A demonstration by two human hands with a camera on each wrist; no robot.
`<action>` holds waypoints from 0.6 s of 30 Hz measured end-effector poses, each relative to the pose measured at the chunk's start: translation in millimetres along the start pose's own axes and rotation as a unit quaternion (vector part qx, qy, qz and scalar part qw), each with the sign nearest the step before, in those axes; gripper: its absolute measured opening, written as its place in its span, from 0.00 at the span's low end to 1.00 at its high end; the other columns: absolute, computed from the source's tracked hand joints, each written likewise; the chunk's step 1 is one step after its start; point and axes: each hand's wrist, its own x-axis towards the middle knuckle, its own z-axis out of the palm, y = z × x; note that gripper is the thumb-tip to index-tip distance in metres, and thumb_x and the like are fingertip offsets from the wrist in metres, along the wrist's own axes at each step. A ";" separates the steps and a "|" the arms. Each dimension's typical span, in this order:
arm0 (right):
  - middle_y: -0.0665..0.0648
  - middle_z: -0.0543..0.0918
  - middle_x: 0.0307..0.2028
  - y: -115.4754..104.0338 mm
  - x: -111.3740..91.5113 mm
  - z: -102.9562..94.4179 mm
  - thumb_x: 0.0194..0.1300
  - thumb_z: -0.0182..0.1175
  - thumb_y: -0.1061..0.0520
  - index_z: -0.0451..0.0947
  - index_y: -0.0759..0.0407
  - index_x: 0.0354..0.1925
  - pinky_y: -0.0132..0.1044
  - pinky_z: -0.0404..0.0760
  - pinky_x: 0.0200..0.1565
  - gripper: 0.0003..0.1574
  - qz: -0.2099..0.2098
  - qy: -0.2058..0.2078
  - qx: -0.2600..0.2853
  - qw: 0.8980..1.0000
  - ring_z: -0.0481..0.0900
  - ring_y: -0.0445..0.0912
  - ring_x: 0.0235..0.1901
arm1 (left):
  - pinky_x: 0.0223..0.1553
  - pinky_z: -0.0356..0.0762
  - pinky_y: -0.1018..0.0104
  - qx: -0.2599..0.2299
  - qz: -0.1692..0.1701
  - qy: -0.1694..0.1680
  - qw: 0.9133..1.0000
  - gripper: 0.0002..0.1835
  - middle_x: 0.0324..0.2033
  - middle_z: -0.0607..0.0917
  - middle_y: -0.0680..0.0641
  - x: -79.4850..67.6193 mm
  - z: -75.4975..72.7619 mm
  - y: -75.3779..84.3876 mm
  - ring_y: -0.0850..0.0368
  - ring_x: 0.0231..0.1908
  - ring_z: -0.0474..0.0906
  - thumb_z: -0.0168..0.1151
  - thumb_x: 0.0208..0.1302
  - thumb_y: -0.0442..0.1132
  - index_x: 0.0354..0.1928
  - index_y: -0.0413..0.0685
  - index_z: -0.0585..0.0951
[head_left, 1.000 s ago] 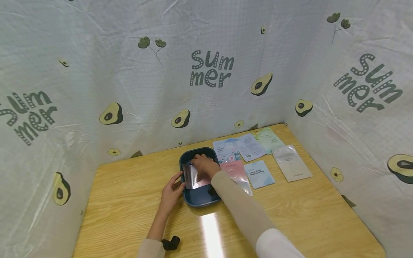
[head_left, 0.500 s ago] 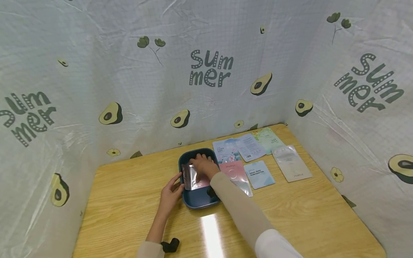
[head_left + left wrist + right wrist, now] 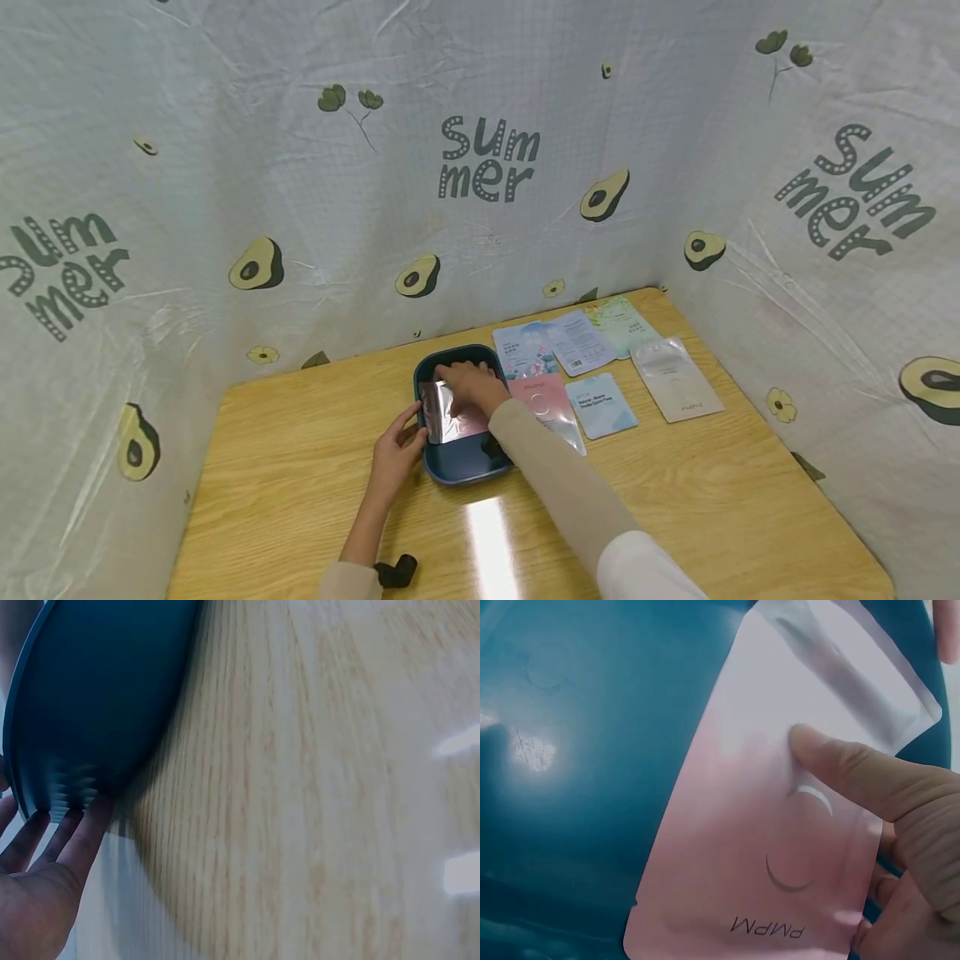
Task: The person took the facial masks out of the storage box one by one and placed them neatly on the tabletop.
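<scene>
A dark blue basin (image 3: 463,477) stands on the wooden table. In it lies a shiny pink PMPM mask packet (image 3: 735,847), its silvery end bent up against the left wall. My right hand (image 3: 474,387) reaches into the basin and holds this packet. In the right wrist view its thumb presses on the front, with the other fingers at the side edge, partly hidden behind it. My left hand (image 3: 397,454) is at the basin's left side. Its fingers (image 3: 81,844) lie fairly straight against the outer wall in the left wrist view.
Right of the basin lie another pink packet (image 3: 551,408), a light blue packet (image 3: 602,406), a lotus-print packet (image 3: 525,346), a pale lilac one (image 3: 581,343), a green one (image 3: 621,323) and a beige one (image 3: 677,382). A printed curtain (image 3: 337,208) rises behind the table (image 3: 300,467).
My right hand shifts very slightly left over the packet, and its silvery end sits a touch closer to the left wall. The left hand stays at the basin's side.
</scene>
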 end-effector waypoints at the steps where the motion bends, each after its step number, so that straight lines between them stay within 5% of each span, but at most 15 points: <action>1: 0.50 0.79 0.62 0.5 0.2 -1.1 0.57 0.78 0.48 0.72 0.38 0.64 0.58 0.70 0.64 0.39 -0.003 0.001 0.004 1.000 0.75 0.51 0.62 | 0.51 0.80 0.70 0.002 0.000 0.001 1.000 0.27 0.72 0.69 0.40 -0.2 0.4 -0.1 0.39 0.66 0.73 0.61 0.73 0.34 0.72 0.51 0.73; 5: 0.50 0.81 0.59 2.5 3.7 -5.2 0.63 0.73 0.53 0.72 0.37 0.64 0.54 0.73 0.63 0.34 -0.022 -0.003 0.017 1.000 0.77 0.47 0.59 | 0.49 0.81 0.70 0.010 0.001 0.005 1.000 0.27 0.73 0.68 0.40 -0.7 1.3 0.2 0.38 0.66 0.73 0.61 0.74 0.34 0.72 0.51 0.73; 11: 0.51 0.81 0.58 8.8 7.7 -7.2 0.66 0.70 0.59 0.73 0.36 0.64 0.42 0.81 0.47 0.33 -0.067 -0.009 0.038 0.997 0.80 0.45 0.50 | 0.49 0.82 0.69 0.011 -0.002 0.008 1.000 0.27 0.72 0.70 0.41 -0.5 1.3 -1.1 0.40 0.65 0.74 0.61 0.73 0.34 0.72 0.53 0.73; 18: 0.50 0.84 0.56 12.4 -1.9 -20.5 0.65 0.71 0.57 0.79 0.37 0.59 0.42 0.81 0.51 0.27 -0.101 0.020 0.039 0.994 0.81 0.47 0.50 | 0.51 0.82 0.67 0.009 -0.007 0.008 1.000 0.27 0.72 0.70 0.42 -0.3 0.7 -2.1 0.41 0.65 0.74 0.61 0.73 0.34 0.72 0.54 0.73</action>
